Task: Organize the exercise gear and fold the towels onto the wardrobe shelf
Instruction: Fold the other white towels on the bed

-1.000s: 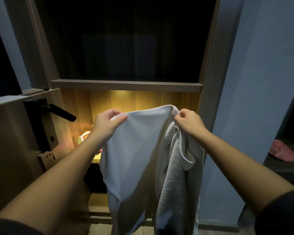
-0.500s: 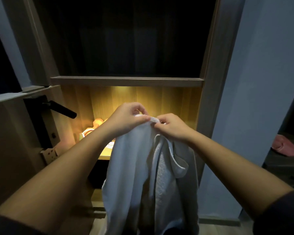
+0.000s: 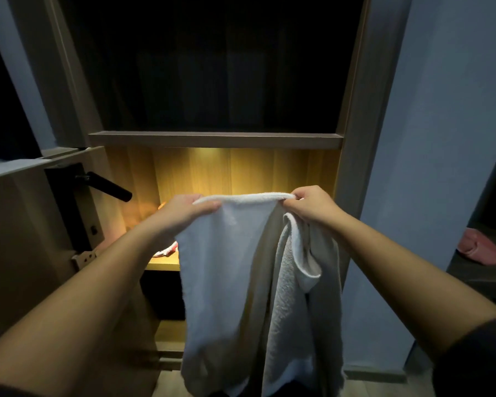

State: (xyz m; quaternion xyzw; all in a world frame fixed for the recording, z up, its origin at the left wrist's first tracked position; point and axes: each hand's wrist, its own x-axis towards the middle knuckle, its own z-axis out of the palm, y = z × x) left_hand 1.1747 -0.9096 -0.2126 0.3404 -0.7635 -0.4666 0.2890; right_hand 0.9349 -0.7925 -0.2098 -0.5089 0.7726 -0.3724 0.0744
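Note:
A white towel (image 3: 229, 270) hangs in front of me, its top edge stretched level between my hands. My left hand (image 3: 184, 212) pinches the left corner and my right hand (image 3: 312, 204) pinches the right corner, with extra folds of towel bunched and drooping under it. Behind the towel is the lit wardrobe shelf (image 3: 162, 265), with a red and white item (image 3: 166, 250) lying on it, mostly hidden by my left arm and the towel.
The wooden wardrobe frame (image 3: 355, 110) has a dark upper compartment above a shelf board (image 3: 215, 140). An open door with a black lever handle (image 3: 109, 189) stands at the left. A grey wall is at the right, with a pink cloth (image 3: 481, 250) on a dark surface beyond.
My hands came together at the towel's top edge half a second ago, then moved apart again, and the top edge is now pulled straight and level.

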